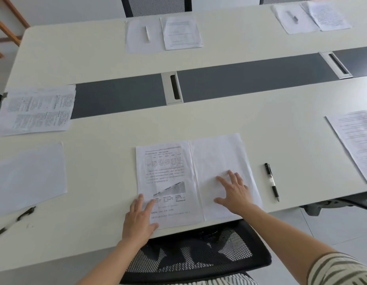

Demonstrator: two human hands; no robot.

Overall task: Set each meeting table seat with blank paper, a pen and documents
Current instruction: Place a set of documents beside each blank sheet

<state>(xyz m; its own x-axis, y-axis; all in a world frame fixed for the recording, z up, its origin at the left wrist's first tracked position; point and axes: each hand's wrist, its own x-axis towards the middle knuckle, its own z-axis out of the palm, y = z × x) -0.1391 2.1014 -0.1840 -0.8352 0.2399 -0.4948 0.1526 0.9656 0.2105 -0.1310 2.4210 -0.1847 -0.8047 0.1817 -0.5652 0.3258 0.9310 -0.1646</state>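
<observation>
Head view: a person stands behind a black mesh chair (pixel 199 254) at the near edge of a white meeting table (pixel 108 161).
Left hand (pixel 140 214): flat, fingers straight and spread, pressing on the near left corner of the printed document (pixel 166 173); it grips nothing.
Right hand (pixel 234 194): flat, fingers splayed wide, pressing on the blank sheet (pixel 217 159); it grips nothing.
Printed document: lies in front of the chair, close to the near edge, with text, a table and a grey chart face up.
Blank sheet: just right of the printed document, their long edges meeting.
Pen (pixel 271 182): black, on bare table right of the blank sheet, apart from it, tip toward the near edge.
Left seat: a plain sheet (pixel 28 177), a dark pen (pixel 14 221) nearer the table edge, and a text page (pixel 36 110) farther back.
Far seat: a white sheet (pixel 142 38) with a pale pen (pixel 147 33) lying on it, and a printed page (pixel 181 32) overlapping its right side.
Far right seat: a similar sheet with a pen on it (pixel 293 19), with printed pages (pixel 328 15) beside it.
Right edge: another printed paper (pixel 357 140), partly out of view.
Centre: a grey strip (pixel 250 75) with a cable hatch (pixel 172 88).
</observation>
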